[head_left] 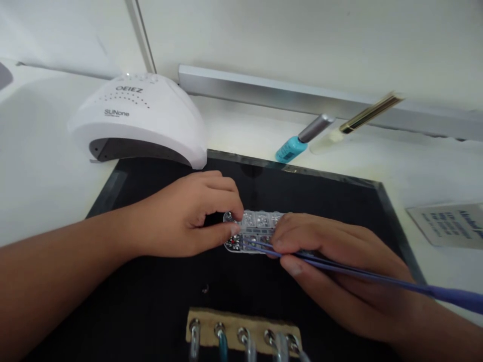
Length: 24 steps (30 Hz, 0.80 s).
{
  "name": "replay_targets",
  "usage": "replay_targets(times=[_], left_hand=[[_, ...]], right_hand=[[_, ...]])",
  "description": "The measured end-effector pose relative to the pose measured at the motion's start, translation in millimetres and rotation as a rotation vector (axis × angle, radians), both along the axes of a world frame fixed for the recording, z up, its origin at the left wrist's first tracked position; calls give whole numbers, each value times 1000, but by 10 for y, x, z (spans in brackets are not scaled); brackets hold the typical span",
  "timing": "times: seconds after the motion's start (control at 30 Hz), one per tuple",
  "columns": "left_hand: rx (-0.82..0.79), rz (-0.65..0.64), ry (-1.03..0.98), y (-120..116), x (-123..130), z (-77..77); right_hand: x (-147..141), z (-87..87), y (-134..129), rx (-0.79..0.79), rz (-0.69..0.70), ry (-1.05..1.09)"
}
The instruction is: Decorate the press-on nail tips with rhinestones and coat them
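From far away, I can read two big words on the white lamp point(184, 118): the top one looks like "OEIEZ", and lower down it says "SUNone". The tiny line under that is too small for me. On the pale packet point(426, 223) I think I see "Alcohol", but its other words are too blurry. The blue bottle's label point(290, 155) is too fuzzy to read.
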State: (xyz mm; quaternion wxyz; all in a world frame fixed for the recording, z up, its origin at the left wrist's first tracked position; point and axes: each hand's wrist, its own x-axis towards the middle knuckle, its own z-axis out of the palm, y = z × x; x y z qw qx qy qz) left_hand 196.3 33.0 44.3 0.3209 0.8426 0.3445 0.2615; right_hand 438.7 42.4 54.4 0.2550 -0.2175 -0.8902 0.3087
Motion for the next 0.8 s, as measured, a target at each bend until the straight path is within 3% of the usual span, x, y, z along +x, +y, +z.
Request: replay_targets(times=[0.8], left_hand=[[25, -13, 0, 7, -1, 1]], right_hand=[[16, -38, -30, 12, 45, 15]])
